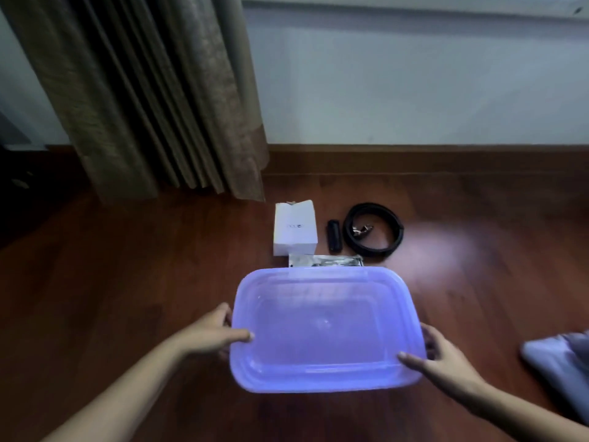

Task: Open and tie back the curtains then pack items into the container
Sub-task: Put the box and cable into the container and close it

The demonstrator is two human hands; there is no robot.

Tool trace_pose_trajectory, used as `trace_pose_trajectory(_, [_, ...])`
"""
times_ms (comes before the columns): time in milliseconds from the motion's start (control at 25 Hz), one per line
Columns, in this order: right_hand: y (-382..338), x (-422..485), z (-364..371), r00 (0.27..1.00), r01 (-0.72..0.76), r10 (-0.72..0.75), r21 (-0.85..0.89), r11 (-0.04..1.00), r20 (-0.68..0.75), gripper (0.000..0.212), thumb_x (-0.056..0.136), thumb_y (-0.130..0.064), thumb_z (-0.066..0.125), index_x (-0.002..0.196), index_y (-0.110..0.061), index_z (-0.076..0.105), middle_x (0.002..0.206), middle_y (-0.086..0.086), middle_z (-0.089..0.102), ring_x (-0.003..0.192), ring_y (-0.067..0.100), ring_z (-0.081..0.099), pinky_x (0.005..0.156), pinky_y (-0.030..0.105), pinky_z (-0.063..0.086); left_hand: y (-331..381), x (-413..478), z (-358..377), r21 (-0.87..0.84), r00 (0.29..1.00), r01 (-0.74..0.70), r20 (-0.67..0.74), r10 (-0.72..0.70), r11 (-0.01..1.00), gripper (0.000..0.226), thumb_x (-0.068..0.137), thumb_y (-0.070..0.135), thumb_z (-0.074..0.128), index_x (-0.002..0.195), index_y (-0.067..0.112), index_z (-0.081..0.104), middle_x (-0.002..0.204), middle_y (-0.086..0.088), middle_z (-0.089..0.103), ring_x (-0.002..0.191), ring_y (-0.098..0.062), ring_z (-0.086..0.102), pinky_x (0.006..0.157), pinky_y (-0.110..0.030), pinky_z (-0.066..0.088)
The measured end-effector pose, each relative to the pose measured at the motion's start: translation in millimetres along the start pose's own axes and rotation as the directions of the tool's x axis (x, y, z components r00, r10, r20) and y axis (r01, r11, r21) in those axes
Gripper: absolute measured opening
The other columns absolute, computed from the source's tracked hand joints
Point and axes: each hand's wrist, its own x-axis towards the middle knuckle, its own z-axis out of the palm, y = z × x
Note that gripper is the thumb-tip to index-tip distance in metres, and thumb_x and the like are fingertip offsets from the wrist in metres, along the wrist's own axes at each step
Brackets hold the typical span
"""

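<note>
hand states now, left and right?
left hand: grips the purple container by its left edge, thumb on top.
right hand: grips its right edge, thumb on top.

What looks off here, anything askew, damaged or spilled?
The white box has a ragged, open flap at its far end. A silvery packet is partly hidden behind the container. Nothing looks spilled.
</note>
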Motion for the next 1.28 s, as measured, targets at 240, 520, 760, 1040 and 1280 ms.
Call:
trace_pose_trajectory(240, [27.2,12.2,-23.8,0.999,0.015,-0.013,-0.036,0.999,0.042,0.082,0.056,-0.048,0.085,0.125,-0.022,0.048,0.098,-0.006,0.070,0.087,0.011,0.068,0.084,0.039,0.054,23.9,8.3,37.0,0.037,0.995,0.023,-0.097,-0.020,0.999,0.051,0.068,0.027,0.079,0.097,0.007,0.043,0.078,-0.008,0.053,0.059,-0.019,0.055,0.054,-0.032,0.051])
trace_pose_trajectory(520, [0.0,32.3,-34.4,0.998,0.039,-0.039,0.010,0.999,0.047,0.081,0.077,-0.057,0.065,0.140,-0.021,0.033,0.132,-0.003,0.055,0.116,0.019,0.055,0.096,0.031,0.044,41.4,6.7,60.6,0.096,0.862,-0.008,-0.503,0.055,0.995,0.088,0.078,0.054,0.066,0.145,0.011,0.028,0.145,-0.011,0.038,0.129,-0.027,0.044,0.105,-0.039,0.039])
trace_pose_trajectory(760, [1.2,53.2,-10.9,0.994,0.069,-0.060,0.094,0.993,-0.095,0.072,0.080,-0.051,0.065,0.139,-0.026,0.032,0.127,0.004,0.059,0.117,0.027,0.055,0.093,0.032,0.042,69.1,41.0,50.7,0.441,0.867,0.057,-0.466,0.174,0.896,0.072,0.083,0.055,0.058,0.136,0.008,0.044,0.135,-0.016,0.040,0.130,-0.034,0.038,0.103,-0.039,0.036])
trace_pose_trajectory(1040, [8.9,53.9,-1.5,0.980,0.064,-0.041,0.111,0.992,-0.196,0.074,0.077,-0.056,0.065,0.139,-0.033,0.032,0.126,0.000,0.060,0.119,0.029,0.054,0.104,0.045,0.039,74.3,47.7,34.5,0.422,0.896,-0.003,-0.402,0.190,0.906,0.048,0.074,0.055,0.070,0.100,0.016,0.062,0.103,-0.003,0.065,0.093,-0.020,0.058,0.072,-0.029,0.044])
trace_pose_trajectory(1280, [6.8,52.6,5.0,0.976,0.076,-0.056,0.091,0.993,-0.212,0.073,0.078,-0.055,0.064,0.139,-0.032,0.032,0.126,0.001,0.061,0.120,0.029,0.054,0.104,0.046,0.039,69.9,42.9,30.1,0.503,0.889,-0.010,-0.392,0.238,0.864,0.047,0.078,0.059,0.062,0.098,0.017,0.057,0.097,-0.003,0.064,0.087,-0.019,0.058,0.061,-0.029,0.039])
